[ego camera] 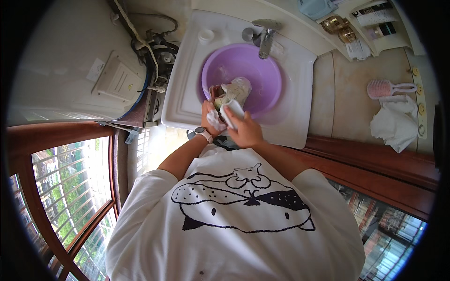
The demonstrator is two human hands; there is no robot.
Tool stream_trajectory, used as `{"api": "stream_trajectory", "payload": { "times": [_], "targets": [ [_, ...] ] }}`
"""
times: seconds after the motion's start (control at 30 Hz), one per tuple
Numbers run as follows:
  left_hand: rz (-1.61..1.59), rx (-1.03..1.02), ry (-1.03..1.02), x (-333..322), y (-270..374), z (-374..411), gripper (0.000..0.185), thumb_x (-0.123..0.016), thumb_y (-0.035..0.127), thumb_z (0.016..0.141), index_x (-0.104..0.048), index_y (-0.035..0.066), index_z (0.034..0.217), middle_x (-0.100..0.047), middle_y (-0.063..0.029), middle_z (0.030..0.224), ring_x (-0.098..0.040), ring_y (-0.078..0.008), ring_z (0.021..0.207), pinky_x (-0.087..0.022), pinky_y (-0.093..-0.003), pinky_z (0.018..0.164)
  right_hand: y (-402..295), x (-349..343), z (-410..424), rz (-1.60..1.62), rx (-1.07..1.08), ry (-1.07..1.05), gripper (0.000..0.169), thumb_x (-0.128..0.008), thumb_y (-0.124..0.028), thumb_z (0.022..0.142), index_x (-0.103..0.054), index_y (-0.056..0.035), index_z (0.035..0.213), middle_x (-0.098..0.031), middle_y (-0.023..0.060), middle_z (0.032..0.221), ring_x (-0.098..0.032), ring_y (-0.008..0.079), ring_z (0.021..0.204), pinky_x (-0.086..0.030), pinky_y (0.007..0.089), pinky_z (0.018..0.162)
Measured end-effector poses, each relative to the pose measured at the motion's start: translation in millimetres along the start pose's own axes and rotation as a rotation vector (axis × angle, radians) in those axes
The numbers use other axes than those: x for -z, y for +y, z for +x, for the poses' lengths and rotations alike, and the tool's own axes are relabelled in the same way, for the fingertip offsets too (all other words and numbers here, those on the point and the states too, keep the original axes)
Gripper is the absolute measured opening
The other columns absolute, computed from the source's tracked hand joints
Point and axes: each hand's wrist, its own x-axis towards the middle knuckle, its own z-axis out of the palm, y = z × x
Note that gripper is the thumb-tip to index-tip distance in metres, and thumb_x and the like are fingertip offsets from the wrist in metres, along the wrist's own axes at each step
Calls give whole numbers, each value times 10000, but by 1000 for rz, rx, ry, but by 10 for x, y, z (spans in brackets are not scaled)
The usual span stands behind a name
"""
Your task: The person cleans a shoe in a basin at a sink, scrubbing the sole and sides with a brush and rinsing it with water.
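Observation:
My left hand (206,114), with a watch on its wrist, holds a wet, light-coloured item (239,87), possibly a shoe, over the near side of a purple plastic basin (271,82). White suds (216,121) cling to that hand. My right hand (248,130) grips a white block-shaped brush (233,111), pressed against or close to the near end of the item. The underside of the brush is hidden, as are most of my left fingers. The basin sits in a white ceramic sink (181,84).
A chrome faucet (266,44) reaches over the basin's far rim. One small white cup (206,35) stands at the sink's back left. A large white appliance (77,63) is at left. A hairbrush (379,88) and crumpled white paper or cloth (394,121) are at right, below shelves (386,47).

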Motion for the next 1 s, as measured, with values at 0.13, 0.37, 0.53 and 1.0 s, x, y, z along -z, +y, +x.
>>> {"api": "stream_trajectory", "payload": {
  "times": [0.13, 0.37, 0.53, 1.0],
  "targets": [
    [19, 59, 25, 133, 201, 56, 862, -791, 271, 504, -376, -33, 1195, -465, -198, 1062, -475, -364, 967, -404, -416, 836, 280, -13, 245, 124, -184, 29, 657, -603, -303, 796, -323, -367, 1388, -499, 239, 961, -584, 408, 784, -482, 433, 725],
    [51, 109, -1, 89, 172, 13, 891, -801, 241, 470, -370, -34, 1200, -468, -201, 1066, -474, -365, 984, -408, -412, 857, 351, -82, 296, 266, -217, 8, 640, -610, -266, 790, -360, -358, 1372, -496, 225, 989, -584, 397, 800, -479, 430, 713],
    [-45, 37, 49, 79, 128, 14, 969, -809, 209, 440, -303, -63, 1220, -442, -214, 1039, -445, -394, 952, -392, -435, 837, 92, -37, 24, 26, 159, 35, 632, -584, -304, 798, -347, -325, 1384, -511, 206, 1001, -586, 369, 781, -477, 436, 698],
    [33, 121, 46, 24, 145, 15, 912, -812, 288, 454, -367, -26, 1186, -484, -195, 1081, -498, -362, 983, -406, -410, 880, 334, 28, 362, 127, -145, 90, 635, -607, -283, 784, -369, -329, 1372, -475, 244, 989, -563, 416, 768, -473, 448, 721]
  ]
}}
